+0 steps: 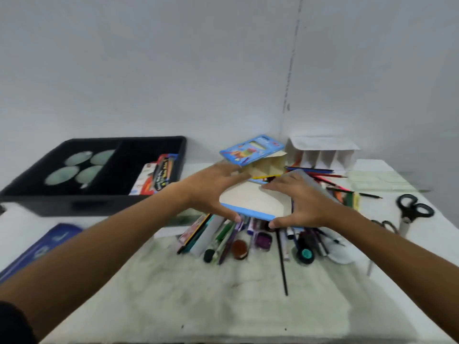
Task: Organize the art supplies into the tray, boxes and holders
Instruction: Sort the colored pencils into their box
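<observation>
White wall, cluttered counter [223, 294] | left hand [211, 192] and right hand [305, 202] each grip narrow around an open cardboard box [253, 197], above the pens [248, 237] | light, crushable: hold by side edges | tray [94, 197] far left.

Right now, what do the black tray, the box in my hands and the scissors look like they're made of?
Black tray: probably matte plastic, given its moulded rim and divider. Blue-edged box: thin cardboard, with a pale uncoated inside, printed lid and folded flaps. Scissors: black handles that look like plastic; the blade end is too blurred to judge.
</observation>
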`<state>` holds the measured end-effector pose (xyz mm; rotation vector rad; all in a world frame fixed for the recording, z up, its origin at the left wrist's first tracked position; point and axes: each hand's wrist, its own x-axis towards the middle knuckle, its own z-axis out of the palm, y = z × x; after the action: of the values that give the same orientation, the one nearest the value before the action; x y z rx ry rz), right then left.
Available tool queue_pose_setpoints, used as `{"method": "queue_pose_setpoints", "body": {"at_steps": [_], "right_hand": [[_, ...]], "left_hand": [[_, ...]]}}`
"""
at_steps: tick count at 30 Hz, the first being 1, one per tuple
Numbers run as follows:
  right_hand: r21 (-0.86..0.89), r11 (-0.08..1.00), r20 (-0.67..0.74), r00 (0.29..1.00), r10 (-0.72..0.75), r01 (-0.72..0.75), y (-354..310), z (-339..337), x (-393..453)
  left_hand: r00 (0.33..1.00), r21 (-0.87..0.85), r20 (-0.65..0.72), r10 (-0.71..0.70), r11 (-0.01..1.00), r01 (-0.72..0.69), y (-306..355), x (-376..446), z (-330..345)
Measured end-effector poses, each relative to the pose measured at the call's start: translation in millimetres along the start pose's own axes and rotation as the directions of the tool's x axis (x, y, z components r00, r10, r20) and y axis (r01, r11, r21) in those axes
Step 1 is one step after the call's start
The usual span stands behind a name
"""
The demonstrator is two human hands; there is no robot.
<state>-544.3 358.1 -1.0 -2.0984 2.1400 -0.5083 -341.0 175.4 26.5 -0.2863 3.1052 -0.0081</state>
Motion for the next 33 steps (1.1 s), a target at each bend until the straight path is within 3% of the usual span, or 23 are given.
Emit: {"method": "queue_pose_setpoints", "body": {"at_steps": [3, 7, 15, 27, 33], "right_hand": [[0.024, 0.997, 0.071, 0.995, -0.073, 0.072, -43, 28, 8], [0.026, 0.982, 0.085, 0.979, -0.187, 0.185, -95, 70, 7], [-0.004, 0.952, 0.055, 0.951, -0.305, 0.305, -162, 136, -28], [-0.217, 0.942, 0.122, 0.965, -0.234, 0.256, -149, 163, -46], [-0.185, 0.955, 0.247, 0.952, -0.182, 0.23, -145, 167, -49]], "left_hand": [[0.999, 0.078, 0.033, 0.012, 0.997, -0.014, -9, -54, 24], [0.996, 0.034, 0.067, -0.059, 0.998, 0.057, -14, -128, 52], [0.995, 0.063, -0.094, 0.014, 0.998, -0.008, -7, -228, 113], [0.989, 0.006, -0.141, -0.032, 0.999, 0.033, -15, -240, 139], [0.988, -0.026, -0.142, -0.059, 0.998, 0.056, -20, -239, 144]]}}
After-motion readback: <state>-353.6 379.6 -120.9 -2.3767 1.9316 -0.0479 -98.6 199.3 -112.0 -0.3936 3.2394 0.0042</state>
